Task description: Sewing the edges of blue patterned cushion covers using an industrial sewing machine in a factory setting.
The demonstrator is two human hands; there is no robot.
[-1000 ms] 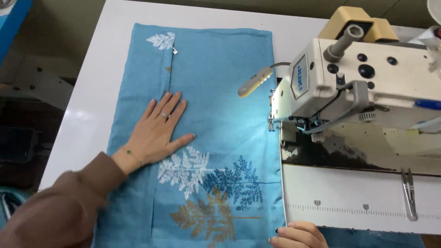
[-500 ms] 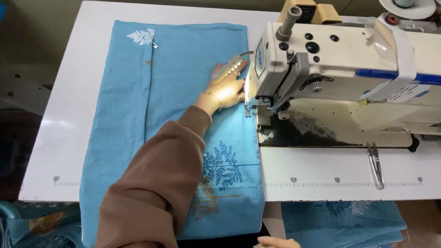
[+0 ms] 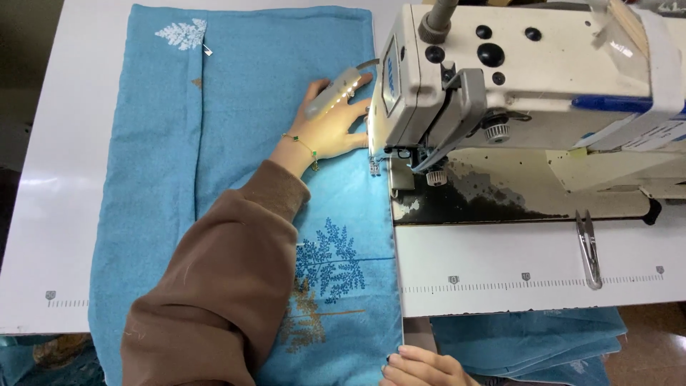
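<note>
A blue fabric piece [image 3: 250, 107] printed with white, dark blue and gold leaves lies flat on a white table [image 3: 50, 193]. My left hand [image 3: 330, 127] rests flat on the cloth with its fingers apart, just left of the sewing machine's needle [image 3: 374, 163]. A small lamp arm [image 3: 334, 91] shines over the fingers. My right hand [image 3: 421, 366] pinches the cloth's near right corner at the bottom edge of the view. A brown sleeve covers my left arm and hides part of the leaf print.
A cream sewing machine [image 3: 529, 86] fills the right side. Metal thread snips [image 3: 589, 246] lie on the table in front of it. More folded blue fabric [image 3: 529, 339] sits below the table edge. A safety pin [image 3: 208, 50] is fixed near the far hem.
My left hand has slid from the middle of the cloth up and right to the needle area. The view has shifted closer to the machine.
</note>
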